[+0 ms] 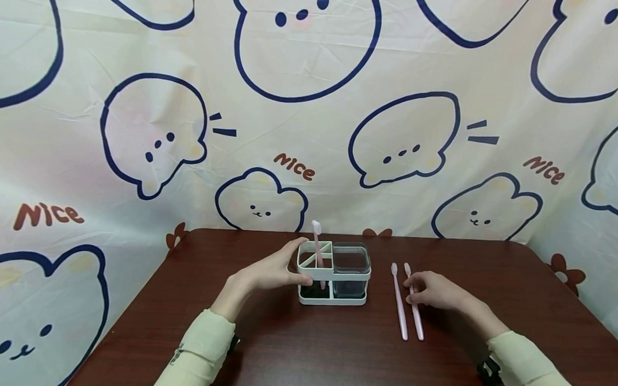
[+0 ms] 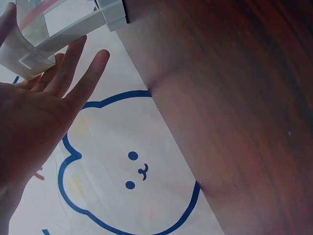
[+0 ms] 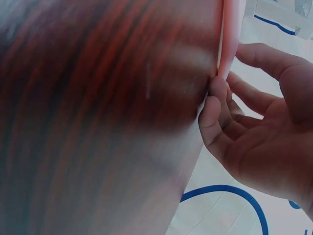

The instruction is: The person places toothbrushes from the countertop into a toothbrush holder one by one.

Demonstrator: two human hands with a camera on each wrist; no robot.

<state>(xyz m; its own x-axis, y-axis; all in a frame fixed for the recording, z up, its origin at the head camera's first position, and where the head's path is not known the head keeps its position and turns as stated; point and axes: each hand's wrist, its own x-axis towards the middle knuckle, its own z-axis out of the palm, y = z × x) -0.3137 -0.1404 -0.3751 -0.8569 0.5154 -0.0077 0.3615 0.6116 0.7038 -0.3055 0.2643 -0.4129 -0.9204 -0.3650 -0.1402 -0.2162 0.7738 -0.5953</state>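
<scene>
A white toothbrush holder (image 1: 332,302) stands on the table, with divided slots on its left and a clear cup (image 1: 351,263) on its right. One pink toothbrush (image 1: 318,243) leans upright in a slot. My left hand (image 1: 264,271) grips the holder's left side, thumb at the front and fingers behind; its white frame (image 2: 73,32) also shows in the left wrist view. Two more pink toothbrushes lie side by side to the right. My right hand (image 1: 436,289) pinches the right-hand toothbrush (image 1: 418,324) around mid-handle, while the other toothbrush (image 1: 399,303) lies just left of it.
The dark brown wooden table (image 1: 302,354) ends at a far edge close behind the holder. A pale curtain (image 1: 332,130) with cartoon bear outlines hangs behind and around it.
</scene>
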